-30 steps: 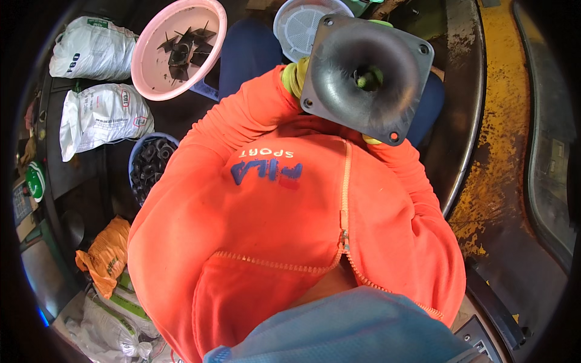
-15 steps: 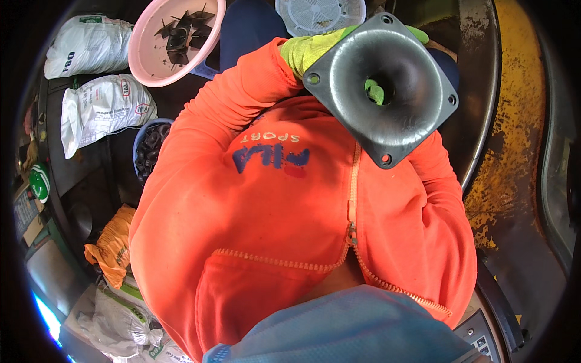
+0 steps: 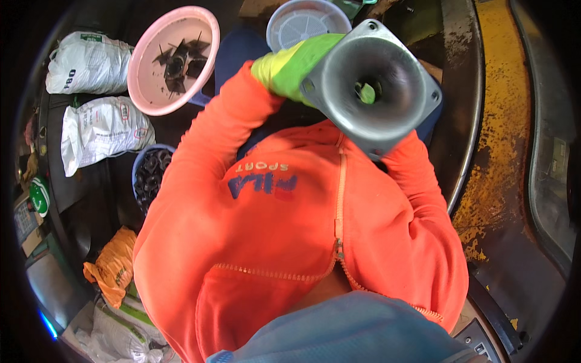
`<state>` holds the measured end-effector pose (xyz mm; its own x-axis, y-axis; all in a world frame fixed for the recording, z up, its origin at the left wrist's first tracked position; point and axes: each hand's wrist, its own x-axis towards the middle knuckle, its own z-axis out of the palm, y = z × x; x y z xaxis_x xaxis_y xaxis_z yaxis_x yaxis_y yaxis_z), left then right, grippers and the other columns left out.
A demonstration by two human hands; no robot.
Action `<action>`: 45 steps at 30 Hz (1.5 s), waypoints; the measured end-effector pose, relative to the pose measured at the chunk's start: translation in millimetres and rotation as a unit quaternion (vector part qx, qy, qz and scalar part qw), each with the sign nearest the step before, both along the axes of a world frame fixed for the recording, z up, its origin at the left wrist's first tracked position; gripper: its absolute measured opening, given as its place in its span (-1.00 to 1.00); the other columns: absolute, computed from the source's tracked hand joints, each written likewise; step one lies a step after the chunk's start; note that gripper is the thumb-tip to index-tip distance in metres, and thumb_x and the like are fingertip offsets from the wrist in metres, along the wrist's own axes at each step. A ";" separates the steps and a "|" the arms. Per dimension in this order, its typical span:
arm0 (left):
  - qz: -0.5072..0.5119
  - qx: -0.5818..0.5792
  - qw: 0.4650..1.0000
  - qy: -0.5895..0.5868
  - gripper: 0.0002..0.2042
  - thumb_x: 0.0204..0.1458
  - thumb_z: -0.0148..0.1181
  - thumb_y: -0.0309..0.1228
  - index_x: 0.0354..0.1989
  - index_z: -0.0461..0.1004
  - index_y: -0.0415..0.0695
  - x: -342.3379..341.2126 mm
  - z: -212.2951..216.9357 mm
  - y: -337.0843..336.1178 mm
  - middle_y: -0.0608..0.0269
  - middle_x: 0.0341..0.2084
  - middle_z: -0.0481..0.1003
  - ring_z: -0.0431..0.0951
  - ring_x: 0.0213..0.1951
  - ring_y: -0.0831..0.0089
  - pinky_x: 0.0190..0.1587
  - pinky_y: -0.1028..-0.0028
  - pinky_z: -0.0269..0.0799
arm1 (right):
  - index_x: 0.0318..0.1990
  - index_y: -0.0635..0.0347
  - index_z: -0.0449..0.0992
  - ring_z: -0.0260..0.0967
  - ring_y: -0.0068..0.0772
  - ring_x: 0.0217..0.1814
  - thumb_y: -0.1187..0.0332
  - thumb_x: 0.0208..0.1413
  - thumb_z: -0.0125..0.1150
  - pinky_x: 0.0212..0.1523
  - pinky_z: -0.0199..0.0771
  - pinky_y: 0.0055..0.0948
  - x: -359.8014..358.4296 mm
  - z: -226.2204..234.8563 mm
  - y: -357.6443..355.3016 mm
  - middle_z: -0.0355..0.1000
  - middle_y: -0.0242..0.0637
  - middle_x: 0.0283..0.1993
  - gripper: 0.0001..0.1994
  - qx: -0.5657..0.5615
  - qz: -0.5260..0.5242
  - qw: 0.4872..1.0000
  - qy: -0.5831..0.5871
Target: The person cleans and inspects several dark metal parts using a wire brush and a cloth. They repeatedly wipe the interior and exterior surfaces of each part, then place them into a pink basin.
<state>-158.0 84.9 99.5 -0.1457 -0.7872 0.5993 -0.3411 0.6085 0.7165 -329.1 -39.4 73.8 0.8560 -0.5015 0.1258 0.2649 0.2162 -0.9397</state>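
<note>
A black horn-shaped flare [image 3: 339, 100] with a square flange and corner holes is held up in front of my chest, its wide mouth facing up at me. My left hand [image 3: 301, 68], in a green and yellow glove, grips it from the left edge, its fingertips hidden behind the flange. My right forearm [image 3: 411, 166] in its orange sleeve runs up behind the flare, which hides the right hand. A bit of green shows through the flare's throat; which hand it belongs to, I cannot tell.
A pink basin [image 3: 138, 91] holding black finned parts stands at the upper left, beside a pale blue strainer basket [image 3: 275, 27]. White sacks [image 3: 91, 63], a blue tub [image 3: 138, 181] of black parts and an orange bag [image 3: 115, 263] line the left. A worn yellow machine panel [image 3: 505, 121] rises at right.
The flare has shifted a little left and tilted slightly. More of my left glove shows beside it. The surroundings sit lower in the view at the top left.
</note>
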 end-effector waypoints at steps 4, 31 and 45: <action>0.051 0.021 0.969 0.239 -0.59 0.11 0.17 -0.45 0.16 0.34 -0.15 -33.4 -6.7 -4.0 0.20 0.04 0.42 0.44 0.06 0.40 0.10 0.40 0.41 | -0.02 0.16 0.49 0.42 -0.43 -0.25 0.30 0.06 0.28 -0.25 0.44 -0.46 23.0 -4.4 10.1 0.47 -0.32 -0.24 -0.67 -0.103 -0.082 0.990 -0.060; -0.060 0.113 0.970 0.207 -0.53 -0.04 0.33 -0.37 0.08 0.40 -0.17 -26.3 -18.6 13.3 0.15 -0.06 0.49 0.50 -0.03 0.36 0.03 0.37 0.43 | 0.00 0.13 0.49 0.38 -0.47 -0.27 0.29 0.10 0.24 -0.26 0.41 -0.48 -18.6 -10.4 14.8 0.45 -0.33 -0.26 -0.68 0.020 0.067 0.995 0.069; -0.044 0.059 0.994 0.076 -0.52 -0.08 0.36 -0.34 0.05 0.43 -0.17 31.9 22.3 -2.6 0.13 -0.11 0.52 0.54 -0.08 0.35 -0.01 0.37 0.44 | 0.02 0.11 0.49 0.36 -0.49 -0.28 0.28 0.12 0.22 -0.27 0.40 -0.50 36.4 -67.4 -8.4 0.44 -0.33 -0.27 -0.69 -0.092 0.095 0.989 0.067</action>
<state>-126.2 82.3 121.8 -0.1316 -0.8416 0.5238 -0.1721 0.5398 0.8240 -292.7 -47.7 6.4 0.9476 -0.3095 0.0788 0.1060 0.0719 -0.9918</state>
